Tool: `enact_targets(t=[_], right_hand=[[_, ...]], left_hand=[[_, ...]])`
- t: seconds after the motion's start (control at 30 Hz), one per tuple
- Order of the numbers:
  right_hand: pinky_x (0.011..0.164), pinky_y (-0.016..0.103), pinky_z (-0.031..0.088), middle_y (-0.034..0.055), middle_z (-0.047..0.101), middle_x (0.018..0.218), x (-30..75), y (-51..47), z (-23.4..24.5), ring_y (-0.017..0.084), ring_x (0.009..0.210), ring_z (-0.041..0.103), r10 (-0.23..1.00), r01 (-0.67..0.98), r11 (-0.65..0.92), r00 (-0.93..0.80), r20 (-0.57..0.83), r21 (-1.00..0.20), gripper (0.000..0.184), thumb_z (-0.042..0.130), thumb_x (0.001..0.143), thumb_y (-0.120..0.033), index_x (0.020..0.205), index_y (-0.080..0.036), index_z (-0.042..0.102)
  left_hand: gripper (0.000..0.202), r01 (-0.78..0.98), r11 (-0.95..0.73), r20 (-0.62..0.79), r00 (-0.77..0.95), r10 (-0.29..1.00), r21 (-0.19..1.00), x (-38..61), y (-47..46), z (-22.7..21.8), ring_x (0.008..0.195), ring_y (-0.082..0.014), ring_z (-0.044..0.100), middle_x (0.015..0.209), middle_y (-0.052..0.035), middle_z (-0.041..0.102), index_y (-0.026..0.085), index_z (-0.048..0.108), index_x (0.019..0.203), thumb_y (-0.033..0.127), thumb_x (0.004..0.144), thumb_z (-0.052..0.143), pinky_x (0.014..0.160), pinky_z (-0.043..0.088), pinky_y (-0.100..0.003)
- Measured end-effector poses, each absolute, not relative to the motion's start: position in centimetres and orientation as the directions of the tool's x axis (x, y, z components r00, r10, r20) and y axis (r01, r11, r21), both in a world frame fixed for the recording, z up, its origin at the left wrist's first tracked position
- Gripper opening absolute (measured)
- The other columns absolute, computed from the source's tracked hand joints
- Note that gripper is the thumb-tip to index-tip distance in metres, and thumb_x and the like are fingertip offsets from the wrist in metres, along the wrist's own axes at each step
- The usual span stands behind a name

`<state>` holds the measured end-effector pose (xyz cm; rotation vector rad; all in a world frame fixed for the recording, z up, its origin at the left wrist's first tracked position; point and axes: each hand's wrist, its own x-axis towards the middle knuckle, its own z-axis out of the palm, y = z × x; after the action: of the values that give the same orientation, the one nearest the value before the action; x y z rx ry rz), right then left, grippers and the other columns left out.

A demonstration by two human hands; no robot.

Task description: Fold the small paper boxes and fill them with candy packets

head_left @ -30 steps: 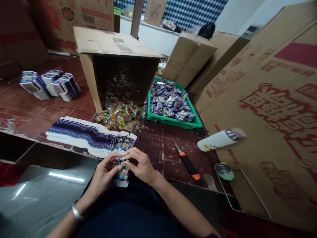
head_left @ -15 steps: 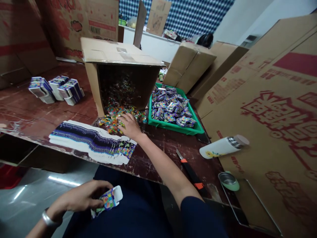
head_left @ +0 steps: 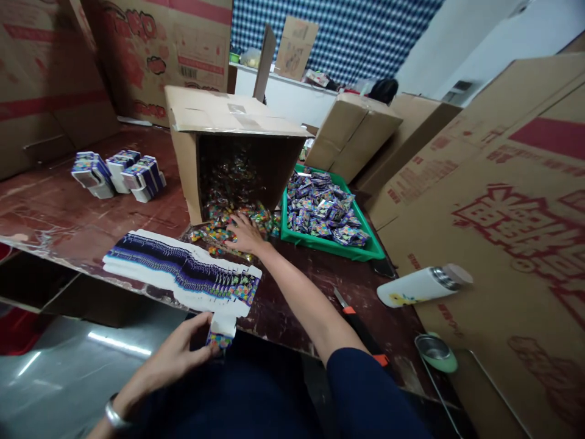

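My left hand (head_left: 176, 353) is closed on a small colourful printed carton (head_left: 220, 332), held over my lap just below the table edge. My right hand (head_left: 244, 233) reaches forward, fingers curled down into a pile of colourful wrapped candies (head_left: 219, 231) that spills out of a tipped cardboard box (head_left: 228, 140). Whether it holds any candy is hidden. A fanned row of flat purple-and-white carton blanks (head_left: 183, 271) lies on the dark red table (head_left: 68, 213) between my two hands.
A green tray (head_left: 340, 247) with several small purple packets sits right of the box. Folded cartons (head_left: 119, 174) stand at the far left. An orange-handled knife (head_left: 356, 317), a white flask (head_left: 423, 286) and its lid (head_left: 436, 352) lie at the right, beside large cardboard sheets (head_left: 503, 213).
My right hand left the small carton and reached out into the candy pile. My left hand kept the carton, dropped to my lap, then rose back toward the table edge.
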<state>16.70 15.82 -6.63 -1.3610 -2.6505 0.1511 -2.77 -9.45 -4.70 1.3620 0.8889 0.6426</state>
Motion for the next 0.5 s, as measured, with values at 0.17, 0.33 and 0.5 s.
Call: enact_targets(t=[0.17, 0.33, 0.5], right_hand=[[0.116, 0.06, 0.025, 0.0077, 0.039, 0.159, 20.1, 14.9, -6.5, 0.034, 0.149, 0.027, 0.757, 0.739, 0.652, -0.646, 0.093, -0.173, 0.045, 0.069, 0.089, -0.036, 0.133, -0.029, 0.063], [0.114, 0.055, 0.03, 0.003, 0.066, 0.135, 22.5, 12.8, -7.4, 0.028, 0.134, 0.048, 0.773, 0.729, 0.633, -0.574, 0.27, -0.261, 0.029, 0.062, 0.093, -0.021, 0.119, -0.029, 0.073], [0.104, 0.045, 0.043, 0.0032, 0.079, 0.102, 23.8, 11.2, -7.4, 0.024, 0.106, 0.064, 0.79, 0.669, 0.598, -0.401, 0.464, -0.441, 0.011, 0.07, 0.088, -0.02, 0.09, -0.025, 0.079]], left_hand=[[0.045, -0.141, 0.198, -0.086, 0.559, 0.824, 0.97, 0.4, -8.0, -5.7, 0.109, -0.0276, 0.061, 0.116, -0.0084, 0.069, 0.02, 0.063, 0.123, 0.037, 0.082, 0.071, 0.101, 0.044, -0.041], [0.033, -0.209, 0.232, -0.106, 0.482, 0.869, 0.95, 2.4, -7.3, -7.4, 0.095, -0.024, 0.065, 0.098, -0.0054, 0.071, 0.018, 0.066, 0.102, 0.038, 0.077, 0.076, 0.093, 0.048, -0.038], [0.034, -0.226, 0.269, -0.184, 0.337, 0.923, 0.936, 1.8, -7.5, -7.9, 0.087, -0.0197, 0.067, 0.093, -0.0029, 0.07, 0.019, 0.062, 0.102, 0.038, 0.078, 0.077, 0.079, 0.051, -0.03]])
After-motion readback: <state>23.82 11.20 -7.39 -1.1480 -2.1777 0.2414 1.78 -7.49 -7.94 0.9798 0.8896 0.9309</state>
